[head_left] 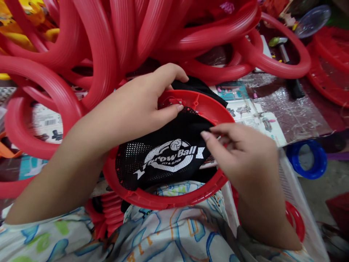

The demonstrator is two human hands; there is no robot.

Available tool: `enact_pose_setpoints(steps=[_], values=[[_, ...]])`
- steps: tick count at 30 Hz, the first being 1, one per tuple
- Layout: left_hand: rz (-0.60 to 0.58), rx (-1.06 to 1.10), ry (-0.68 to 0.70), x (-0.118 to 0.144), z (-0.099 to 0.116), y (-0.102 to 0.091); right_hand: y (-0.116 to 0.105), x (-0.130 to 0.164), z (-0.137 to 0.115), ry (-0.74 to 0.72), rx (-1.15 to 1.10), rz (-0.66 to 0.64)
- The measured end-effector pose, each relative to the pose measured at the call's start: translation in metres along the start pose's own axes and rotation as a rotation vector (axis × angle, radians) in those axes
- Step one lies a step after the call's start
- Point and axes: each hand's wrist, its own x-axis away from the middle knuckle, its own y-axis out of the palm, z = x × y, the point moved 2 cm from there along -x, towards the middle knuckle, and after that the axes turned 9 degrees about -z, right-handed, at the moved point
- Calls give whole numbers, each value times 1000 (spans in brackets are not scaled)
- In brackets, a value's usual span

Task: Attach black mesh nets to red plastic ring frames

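Patterned fabric of your printed shirt (185, 240) is closest to the camera, and just above it, in front of your body, sits the red plastic ring frame (166, 201), tilted so its open face looks up at you. Inside it hangs black mesh (163, 174) with a white "Throw Ball" logo, the lettering slanting up toward your right. Your left hand (152, 91) grips the far rim, thumb pressed on the inside and fingers curled over the back. Your right hand (237, 153) pinches the mesh's right edge between thumb and forefinger. That edge is the relation to watch: it lies well inside the frame's right side, with a gap between them, and your right hand is the nearer one, reaching in over the rim. Red ribbed hoops (100, 43) are heaped beyond your left arm; a blue ring (307, 160) lies off to your right.
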Motion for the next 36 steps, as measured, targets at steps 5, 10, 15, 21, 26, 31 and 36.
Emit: enact_pose_setpoints(steps=[5,10,15,21,26,31,36], values=[[-58,-142,31,-1,-7,-10,15,21,-7,214,41,-291],[-131,-136,-51,-3,-13,-19,26,6,-16,465,56,-563],[-200,-157,-157,-7,-8,-23,33,-1,-23,386,76,-476],[-118,26,-95,-11,1,-20,36,10,-23,61,-40,43],[-116,-12,4,-6,12,-18,31,16,-17,30,-285,176],[-114,3,152,-4,11,-17,27,16,-12,155,-274,169],[-160,52,202,0,5,-12,24,13,-9,90,-76,168]])
